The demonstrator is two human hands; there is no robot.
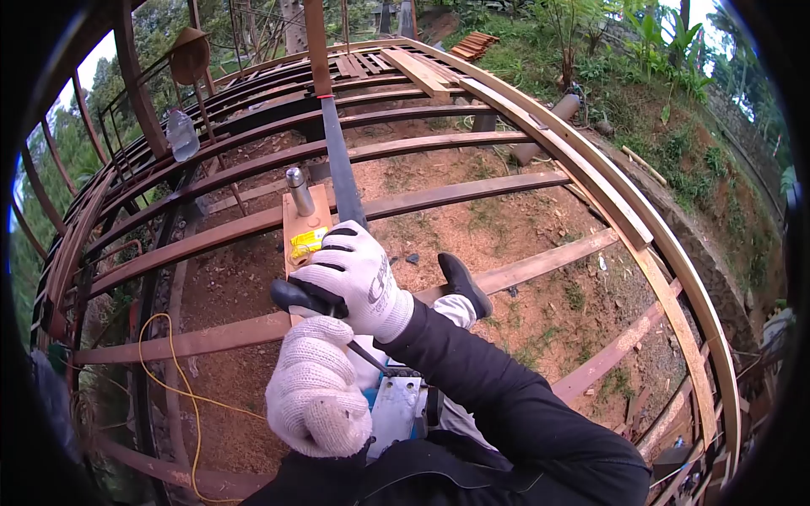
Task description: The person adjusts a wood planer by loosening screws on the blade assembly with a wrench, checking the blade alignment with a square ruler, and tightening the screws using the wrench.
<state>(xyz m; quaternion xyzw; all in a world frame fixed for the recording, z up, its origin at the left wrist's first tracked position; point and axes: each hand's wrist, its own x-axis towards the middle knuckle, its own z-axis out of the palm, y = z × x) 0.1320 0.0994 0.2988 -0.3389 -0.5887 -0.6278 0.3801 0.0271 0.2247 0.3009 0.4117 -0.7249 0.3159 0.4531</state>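
My right hand (359, 278), in a white glove with black stripes, is shut around the black handle (291, 295) of a long tool. The tool's flat grey blade (342, 169) runs up and away from me to a red tip by a rusty upright bar. My left hand (316, 396), in a white knit glove, is curled just below the right one against the lower end of the handle. A thin dark rod (371, 358) runs from under the hands to a blue and silver tool (396, 409) on my lap.
I sit on rusty steel beams (472, 198) of a curved frame, with bare ground below. A wooden block (297, 221) ahead holds a metal cylinder (296, 191) and a yellow packet (305, 243). A plastic bottle (181, 135) hangs at the left. A yellow cord (169, 371) loops lower left. My shoe (464, 282) rests on a beam.
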